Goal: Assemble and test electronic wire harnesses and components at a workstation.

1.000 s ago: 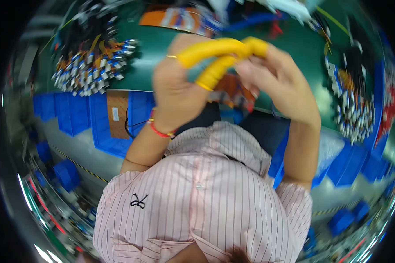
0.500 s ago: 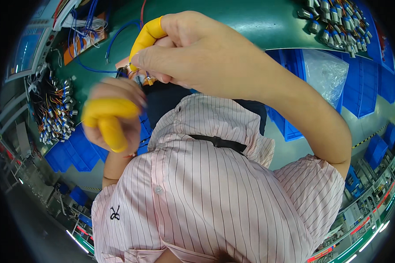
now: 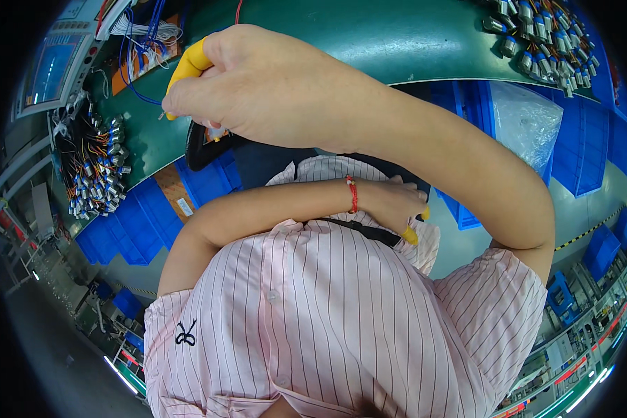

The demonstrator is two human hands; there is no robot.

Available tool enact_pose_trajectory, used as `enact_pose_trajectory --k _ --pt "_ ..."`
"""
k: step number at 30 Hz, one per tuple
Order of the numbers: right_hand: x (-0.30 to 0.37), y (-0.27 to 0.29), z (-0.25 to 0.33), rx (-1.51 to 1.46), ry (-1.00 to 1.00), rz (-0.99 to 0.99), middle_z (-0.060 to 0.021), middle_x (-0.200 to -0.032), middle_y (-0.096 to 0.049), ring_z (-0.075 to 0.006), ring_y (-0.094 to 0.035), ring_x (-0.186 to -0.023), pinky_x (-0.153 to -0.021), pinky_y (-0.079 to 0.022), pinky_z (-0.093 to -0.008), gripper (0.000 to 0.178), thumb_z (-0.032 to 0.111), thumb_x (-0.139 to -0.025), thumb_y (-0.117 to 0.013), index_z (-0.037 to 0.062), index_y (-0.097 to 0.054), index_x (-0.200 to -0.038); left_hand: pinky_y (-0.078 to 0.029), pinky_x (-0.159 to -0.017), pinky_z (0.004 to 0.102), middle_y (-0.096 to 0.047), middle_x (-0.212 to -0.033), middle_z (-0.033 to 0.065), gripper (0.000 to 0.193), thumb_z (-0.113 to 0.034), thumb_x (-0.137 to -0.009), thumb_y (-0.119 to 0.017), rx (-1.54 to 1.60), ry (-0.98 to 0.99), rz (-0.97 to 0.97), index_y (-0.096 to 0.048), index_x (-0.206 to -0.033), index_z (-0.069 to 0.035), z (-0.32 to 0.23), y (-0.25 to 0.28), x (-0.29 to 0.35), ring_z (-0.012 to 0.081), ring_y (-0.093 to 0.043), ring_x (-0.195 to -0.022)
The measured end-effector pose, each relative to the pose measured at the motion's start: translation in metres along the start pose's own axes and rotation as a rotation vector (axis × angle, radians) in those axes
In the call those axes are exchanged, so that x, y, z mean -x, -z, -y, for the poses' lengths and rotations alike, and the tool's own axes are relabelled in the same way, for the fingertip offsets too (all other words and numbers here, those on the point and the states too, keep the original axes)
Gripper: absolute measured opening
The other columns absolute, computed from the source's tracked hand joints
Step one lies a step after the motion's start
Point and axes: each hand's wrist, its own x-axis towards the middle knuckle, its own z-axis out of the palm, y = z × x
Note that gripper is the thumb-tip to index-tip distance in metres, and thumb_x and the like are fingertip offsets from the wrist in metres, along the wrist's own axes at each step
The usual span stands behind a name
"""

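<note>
My right hand [image 3: 258, 83] is over the green table [image 3: 397, 42], closed in a pinch, with a yellow finger cot on its index finger. A blue wire [image 3: 145, 99] runs to its fingertips, where a small metal end pokes out. Beneath this hand a small orange and white piece [image 3: 218, 132] is mostly hidden. My left hand [image 3: 393, 205] reaches across my waist to the right, beside my black belt [image 3: 362, 230]. Yellow cots cover its thumb and a finger, whose tips are apart; nothing shows between them.
Bundles of small metal motors with wires lie at the left [image 3: 97, 174] and the far right [image 3: 543, 42]. A screened instrument [image 3: 49, 66] stands far left, near white and blue cables [image 3: 146, 38]. Blue bins [image 3: 571, 146], one with clear plastic wrap [image 3: 526, 118], stand below the table.
My left hand has swung from beside the right hand, across my body to the right side of my waist. My right hand has moved left with the blue wire.
</note>
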Motion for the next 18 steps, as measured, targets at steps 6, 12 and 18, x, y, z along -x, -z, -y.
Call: enact_pose_trajectory --k 6,12,18 --pt "-0.006 -0.006 0.001 -0.052 -0.038 0.047 -0.0006 -0.067 -0.055 -0.0057 -0.049 -0.06 -0.055 -0.039 -0.0211 0.022 0.02 -0.084 -0.062 -0.0013 -0.063 -0.085 -0.048 -0.077 0.0398 -0.067 -0.089 0.016 0.026 -0.019 -0.078 -0.071 0.295 -0.062 -0.009 -0.069 -0.097 -0.002 -0.004 -0.001 -0.007 0.0304 -0.064 -0.086" --pt "-0.016 -0.013 0.011 -0.223 -0.097 0.196 -0.001 -0.067 -0.056 -0.0054 -0.05 -0.057 -0.051 -0.039 -0.0207 0.018 0.017 -0.086 -0.061 0.0004 -0.062 -0.081 -0.049 -0.075 0.0391 -0.066 -0.084 0.0177 0.013 -0.004 -0.074 -0.065 0.253 0.023 -0.28 -0.069 -0.086 -0.001 0.005 0.002 -0.011 0.0302 -0.064 -0.083" --pt "-0.021 -0.022 0.014 -0.322 -0.103 0.226 -0.0017 -0.073 -0.059 -0.0079 -0.055 -0.06 -0.056 -0.044 -0.0202 0.016 0.018 -0.088 -0.06 0.0015 -0.061 -0.089 -0.045 -0.084 0.0404 -0.064 -0.107 0.0183 0.045 -0.031 -0.086 -0.066 0.19 0.031 -0.19 -0.059 -0.116 0.001 0.043 0.008 0.02 0.0315 -0.059 -0.095"
